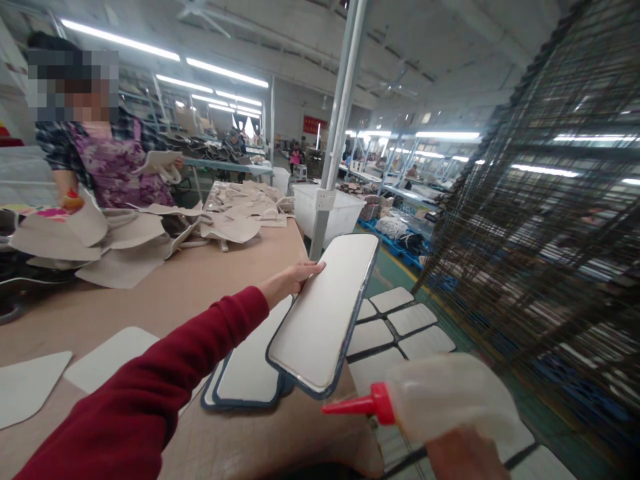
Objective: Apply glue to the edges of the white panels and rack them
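Observation:
My left hand (297,275) pinches the left edge of a long white panel (327,313) with rounded corners and a dark blue border. It holds the panel tilted above the table's right edge. A shiny line, perhaps glue, runs along the panel's border. My right hand (465,453), partly cut off at the bottom, grips a translucent squeeze bottle (450,393) with a red pointed nozzle. The nozzle tip is just below the panel's lower corner. Under and left of the held panel, a small stack of similar blue-edged panels (250,367) rests on the table.
Pale flat pieces (113,357) lie on the brown table (215,287). Beige fabric parts (130,247) are heaped at its far side, where a co-worker (110,153) stands. A metal post (340,120), a white bin (330,210), laid-out panels (415,320) and a wire rack (530,173) are beyond.

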`<state>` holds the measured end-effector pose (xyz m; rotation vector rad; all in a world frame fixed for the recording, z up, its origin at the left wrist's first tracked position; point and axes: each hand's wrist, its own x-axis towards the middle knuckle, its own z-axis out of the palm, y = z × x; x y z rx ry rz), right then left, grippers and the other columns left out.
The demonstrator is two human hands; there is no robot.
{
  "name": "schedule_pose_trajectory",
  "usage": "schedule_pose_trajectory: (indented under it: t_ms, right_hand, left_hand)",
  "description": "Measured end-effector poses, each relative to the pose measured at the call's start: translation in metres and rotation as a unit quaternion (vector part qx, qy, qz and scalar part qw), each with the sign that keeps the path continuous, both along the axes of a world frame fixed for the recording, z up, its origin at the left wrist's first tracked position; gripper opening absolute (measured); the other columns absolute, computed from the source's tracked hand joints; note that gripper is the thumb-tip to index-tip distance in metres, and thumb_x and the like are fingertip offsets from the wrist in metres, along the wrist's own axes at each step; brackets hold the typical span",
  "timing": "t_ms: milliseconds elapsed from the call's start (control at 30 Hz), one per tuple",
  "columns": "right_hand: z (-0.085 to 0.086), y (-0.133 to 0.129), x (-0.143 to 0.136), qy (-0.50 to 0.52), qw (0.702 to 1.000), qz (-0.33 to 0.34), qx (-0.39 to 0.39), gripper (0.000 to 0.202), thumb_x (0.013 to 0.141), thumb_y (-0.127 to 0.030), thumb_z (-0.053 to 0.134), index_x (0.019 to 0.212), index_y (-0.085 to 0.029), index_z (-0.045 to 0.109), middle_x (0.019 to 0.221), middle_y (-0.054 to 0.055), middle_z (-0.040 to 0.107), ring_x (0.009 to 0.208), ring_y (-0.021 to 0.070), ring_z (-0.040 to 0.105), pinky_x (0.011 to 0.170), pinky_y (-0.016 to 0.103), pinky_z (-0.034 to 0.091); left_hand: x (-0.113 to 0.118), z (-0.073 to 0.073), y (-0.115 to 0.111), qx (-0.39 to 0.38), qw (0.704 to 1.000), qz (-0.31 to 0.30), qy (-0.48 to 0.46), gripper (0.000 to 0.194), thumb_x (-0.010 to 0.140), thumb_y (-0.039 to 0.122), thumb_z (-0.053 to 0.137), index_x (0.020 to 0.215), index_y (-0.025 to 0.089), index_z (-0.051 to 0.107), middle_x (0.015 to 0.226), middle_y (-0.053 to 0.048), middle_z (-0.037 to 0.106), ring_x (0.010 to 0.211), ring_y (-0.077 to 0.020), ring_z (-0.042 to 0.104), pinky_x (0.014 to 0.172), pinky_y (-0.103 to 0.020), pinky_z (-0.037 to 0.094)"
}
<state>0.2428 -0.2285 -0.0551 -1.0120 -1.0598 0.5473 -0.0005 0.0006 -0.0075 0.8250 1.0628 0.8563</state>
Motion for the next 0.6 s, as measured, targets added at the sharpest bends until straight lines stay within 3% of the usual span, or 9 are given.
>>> schedule_pose_trajectory:
  t_ms: [100,133,233,333,500,600]
  right_hand:
    - [0.022,0.02,0.004,0.053,0.996,-0.062,0.034,0.022,0.078,-0.046,0.062,0.073,-0.024,0.068,0.086,0.006,0.073,0.09,0.0219,0.068,0.074,0.04,0.059]
    - [0.031,0.028,0.006,0.094,0.991,-0.076,0.055,0.024,0.077,-0.044,0.063,0.083,-0.022,0.071,0.09,0.006,0.073,0.093,0.0218,0.068,0.078,0.041,0.058]
    - [0.059,0.051,0.01,0.206,0.967,-0.083,0.126,0.032,0.062,-0.031,0.076,0.093,-0.026,0.071,0.098,0.002,0.072,0.103,0.0248,0.065,0.086,0.044,0.055]
    - [0.076,0.065,0.017,0.192,0.964,-0.077,0.169,0.036,0.055,-0.026,0.08,0.09,-0.026,0.07,0.095,0.001,0.07,0.106,0.0259,0.062,0.096,0.048,0.047]
    - [0.085,0.081,0.038,0.143,0.966,-0.095,0.194,0.048,0.055,-0.025,0.082,0.101,-0.023,0.066,0.088,0.0,0.065,0.091,0.0201,0.061,0.101,0.047,0.041]
    - [0.078,0.085,0.044,0.144,0.966,-0.11,0.183,0.056,0.051,-0.027,0.086,0.103,-0.022,0.064,0.09,0.0,0.064,0.086,0.0175,0.06,0.099,0.042,0.043]
  left_hand:
    - [0.0,-0.004,-0.003,0.016,1.0,0.013,0.009,0.024,0.076,0.031,0.075,0.092,0.015,0.068,0.069,-0.005,0.073,0.056,-0.0178,0.066,0.058,-0.028,0.055]
    - [0.0,-0.006,-0.005,0.021,1.0,0.012,0.011,0.026,0.075,0.031,0.075,0.093,0.014,0.068,0.07,-0.005,0.073,0.057,-0.0182,0.066,0.058,-0.028,0.055]
    - [0.001,-0.01,-0.012,0.036,0.999,0.0,0.014,0.032,0.073,0.032,0.077,0.098,0.014,0.069,0.072,-0.006,0.074,0.059,-0.0191,0.067,0.058,-0.028,0.055]
    - [0.0,-0.012,-0.019,0.054,0.998,-0.03,-0.004,0.038,0.068,0.032,0.08,0.1,0.014,0.069,0.075,-0.006,0.075,0.062,-0.0197,0.068,0.059,-0.028,0.055]
    - [-0.003,-0.009,-0.033,0.077,0.994,-0.074,-0.014,0.048,0.062,0.037,0.083,0.103,0.015,0.069,0.081,-0.008,0.076,0.065,-0.0205,0.069,0.058,-0.028,0.055]
    - [-0.004,-0.007,-0.037,0.066,0.995,-0.07,-0.014,0.047,0.062,0.036,0.083,0.102,0.016,0.069,0.081,-0.007,0.076,0.065,-0.02,0.069,0.059,-0.027,0.056]
